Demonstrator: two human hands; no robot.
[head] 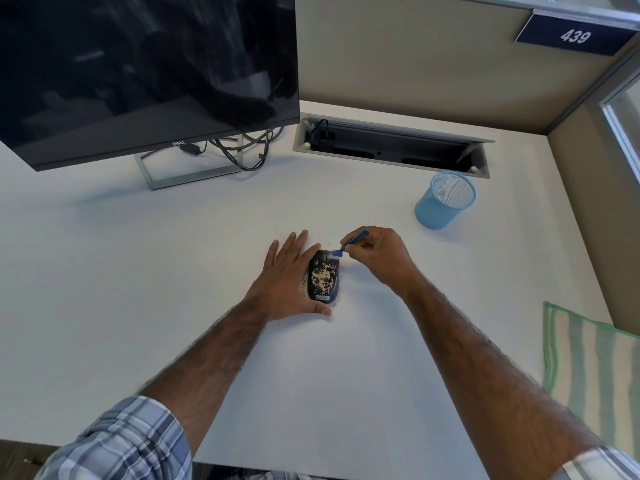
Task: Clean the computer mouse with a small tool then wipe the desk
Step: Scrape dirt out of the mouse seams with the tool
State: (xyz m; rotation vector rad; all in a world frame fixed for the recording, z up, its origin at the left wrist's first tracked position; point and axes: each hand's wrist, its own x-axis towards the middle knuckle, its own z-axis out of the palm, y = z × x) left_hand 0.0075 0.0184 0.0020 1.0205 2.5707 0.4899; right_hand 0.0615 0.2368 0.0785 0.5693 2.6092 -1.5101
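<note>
White desk (121, 258): carries all items below.
Striped green cloth (585, 368): right edge of desk.
Left hand (285, 282): flat, fingers straight, bracing the mouse's left side.
Right hand (375, 254): pinches the brush.
Black Lenovo mouse (323, 277): mid-desk, crumb-speckled, between both hands.
Blue brush (351, 241): bristles at mouse's front edge.

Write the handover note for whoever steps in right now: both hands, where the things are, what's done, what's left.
Left hand: fingers straight, braced against the mouse's left side, thumb at its near end.
Right hand: pinches the small blue brush, bristles at the mouse's far end.
Mouse: mid-desk, top covered in crumbs; a few lie on the desk around it.
Striped cloth: untouched at the desk's right edge.
Done: tool in hand, mouse steadied.
Left: brush the mouse clean, then wipe the desk with the cloth.
</note>
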